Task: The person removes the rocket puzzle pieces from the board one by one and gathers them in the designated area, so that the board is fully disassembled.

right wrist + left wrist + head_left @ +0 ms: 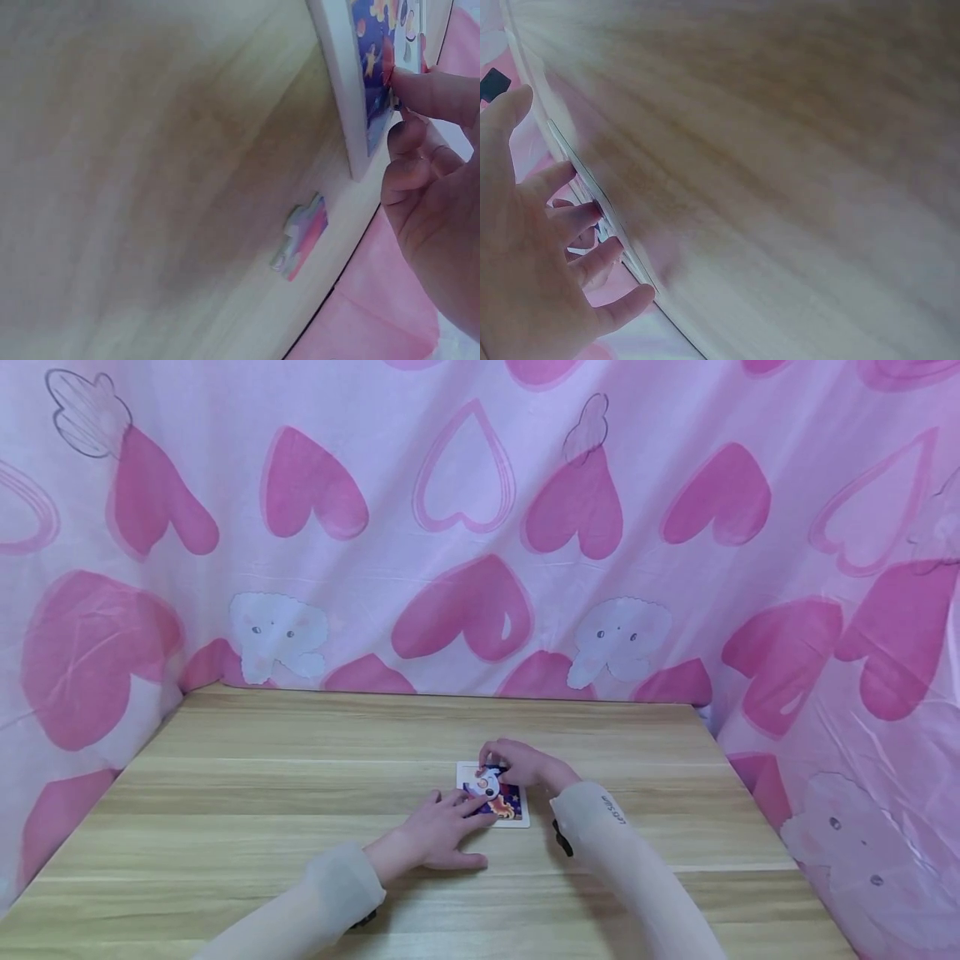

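A small jigsaw puzzle (512,810) in a white-rimmed tray lies flat on the table, showing a white cartoon face on dark blue with stars. My left hand (442,831) rests at its near left side, fingers spread and extended onto the picture, thumb out over the table. At the far edge, my right hand (525,764) bends over the puzzle. Its thumb and fingers pinch a puzzle piece at the picture's surface; the piece is mostly hidden by the fingers. A loose pink and purple puzzle piece (306,236) lies on the table beside the tray in the right wrist view.
The wood-grain table (262,793) reaches back to a pink curtain (375,568) printed with hearts and white animals. The curtain also hangs along both sides. A dark band shows under each sleeve cuff.
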A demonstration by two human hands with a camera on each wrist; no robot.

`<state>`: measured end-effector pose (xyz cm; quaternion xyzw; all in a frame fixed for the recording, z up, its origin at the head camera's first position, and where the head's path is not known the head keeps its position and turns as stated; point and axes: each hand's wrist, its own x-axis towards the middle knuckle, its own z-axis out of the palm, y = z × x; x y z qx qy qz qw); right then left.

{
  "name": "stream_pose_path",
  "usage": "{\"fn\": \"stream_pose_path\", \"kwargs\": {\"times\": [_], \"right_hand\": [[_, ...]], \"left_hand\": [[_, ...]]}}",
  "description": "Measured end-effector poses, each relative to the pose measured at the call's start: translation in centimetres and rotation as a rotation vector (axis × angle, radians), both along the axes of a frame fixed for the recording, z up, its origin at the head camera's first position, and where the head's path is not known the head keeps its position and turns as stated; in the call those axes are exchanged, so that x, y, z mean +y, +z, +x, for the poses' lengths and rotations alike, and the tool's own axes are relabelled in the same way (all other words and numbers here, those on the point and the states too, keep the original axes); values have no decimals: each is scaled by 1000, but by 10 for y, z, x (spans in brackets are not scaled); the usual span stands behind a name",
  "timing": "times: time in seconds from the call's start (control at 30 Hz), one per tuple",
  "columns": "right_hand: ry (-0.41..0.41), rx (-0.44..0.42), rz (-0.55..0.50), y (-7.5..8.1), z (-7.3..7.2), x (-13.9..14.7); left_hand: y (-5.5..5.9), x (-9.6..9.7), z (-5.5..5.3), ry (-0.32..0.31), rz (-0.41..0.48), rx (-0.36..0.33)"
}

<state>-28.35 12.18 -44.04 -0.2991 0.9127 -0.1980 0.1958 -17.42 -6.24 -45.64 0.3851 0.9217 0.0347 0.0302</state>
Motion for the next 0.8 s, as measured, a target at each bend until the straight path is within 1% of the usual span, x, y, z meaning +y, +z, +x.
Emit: {"fn": "stream_pose_path", "kwargs": {"times": [0.1, 0.23, 0.4, 0.6, 0.8], "right_hand": [[-31, -32, -66, -2, 1, 1], [-62, -49, -138, -2, 2, 4], [-34, -6, -163, -1, 2, 7], [-27, 10, -229, 0, 4, 9], [-65, 1, -285, -2, 1, 16]], "left_hand": [[0, 0, 0, 2, 2, -7], [-1, -1, -1, 4, 1, -20], [-1, 0, -1, 1, -7, -10], [-1, 0, -1, -1, -11, -25], [-2, 0, -1, 6, -9, -30]]}}
